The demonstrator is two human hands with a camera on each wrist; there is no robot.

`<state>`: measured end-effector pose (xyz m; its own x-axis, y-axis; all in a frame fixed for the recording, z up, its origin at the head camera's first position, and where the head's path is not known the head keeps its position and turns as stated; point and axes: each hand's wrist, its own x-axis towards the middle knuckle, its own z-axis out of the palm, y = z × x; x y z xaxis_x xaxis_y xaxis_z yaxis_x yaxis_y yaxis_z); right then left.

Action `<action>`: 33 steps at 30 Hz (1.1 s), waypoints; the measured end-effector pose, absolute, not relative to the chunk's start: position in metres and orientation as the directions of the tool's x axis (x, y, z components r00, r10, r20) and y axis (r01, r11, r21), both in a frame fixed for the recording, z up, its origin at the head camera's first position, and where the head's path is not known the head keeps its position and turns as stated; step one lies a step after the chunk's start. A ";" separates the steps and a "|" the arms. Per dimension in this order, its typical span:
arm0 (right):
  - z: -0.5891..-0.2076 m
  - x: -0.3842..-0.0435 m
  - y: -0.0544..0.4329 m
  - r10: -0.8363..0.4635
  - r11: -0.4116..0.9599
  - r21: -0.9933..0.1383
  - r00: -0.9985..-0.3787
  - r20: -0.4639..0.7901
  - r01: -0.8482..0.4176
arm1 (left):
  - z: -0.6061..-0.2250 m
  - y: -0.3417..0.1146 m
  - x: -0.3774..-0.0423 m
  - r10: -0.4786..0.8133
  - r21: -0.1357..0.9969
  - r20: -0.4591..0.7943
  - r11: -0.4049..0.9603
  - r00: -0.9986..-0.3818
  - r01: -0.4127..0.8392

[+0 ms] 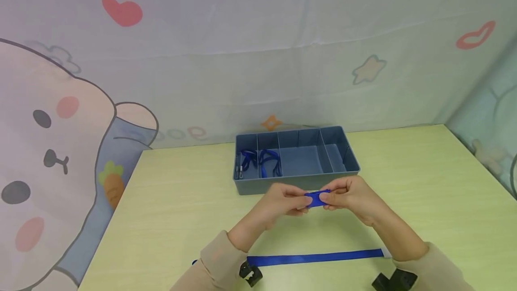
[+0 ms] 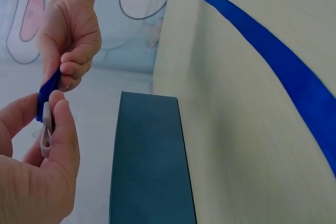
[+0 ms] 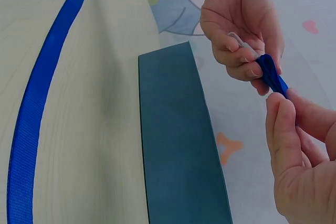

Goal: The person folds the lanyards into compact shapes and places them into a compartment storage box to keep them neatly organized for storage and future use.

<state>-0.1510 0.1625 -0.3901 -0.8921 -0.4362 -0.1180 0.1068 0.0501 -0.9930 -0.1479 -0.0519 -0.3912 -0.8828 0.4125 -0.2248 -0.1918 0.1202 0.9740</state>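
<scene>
A blue lanyard (image 1: 316,199), folded into a small flat bundle, is held in the air by both hands just before the box. My left hand (image 1: 282,201) pinches its left end between thumb and fingers. Beside those fingers, a pale clip (image 2: 46,140) sticks out from the bundle in the left wrist view. The right end is pinched by my right hand (image 1: 352,199), thumb on top. Below the hands, a second blue strap (image 1: 315,258) lies stretched out flat across the table, with a whitish piece at its right end.
A grey-blue divided box (image 1: 258,187) stands at the back of the table (image 1: 181,201). Its two left compartments hold coiled blue lanyards (image 1: 249,159), one with a metal clip (image 1: 240,174). A printed cloth (image 1: 250,71) hangs behind the table.
</scene>
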 end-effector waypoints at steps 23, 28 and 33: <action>-0.390 -0.156 0.164 -0.505 -0.018 -0.997 -0.861 -0.060 0.080 | -0.394 -0.057 -0.162 0.502 0.984 -0.151 0.160 -0.852 -0.080; -0.389 -0.158 0.167 -0.516 0.017 -0.996 -0.853 -0.080 0.083 | -0.392 -0.057 -0.162 0.512 0.984 -0.147 0.167 -0.846 -0.071; -0.387 -0.165 0.175 -0.499 0.080 -0.996 -0.864 -0.070 0.035 | -0.388 -0.060 -0.163 0.514 0.982 -0.141 0.183 -0.846 -0.053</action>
<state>-0.1651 0.1753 -0.3873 -0.8636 -0.4993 -0.0702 0.0348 0.0798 -0.9962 -0.1631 -0.0603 -0.3884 -0.8461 0.5140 -0.1411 -0.0528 0.1826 0.9818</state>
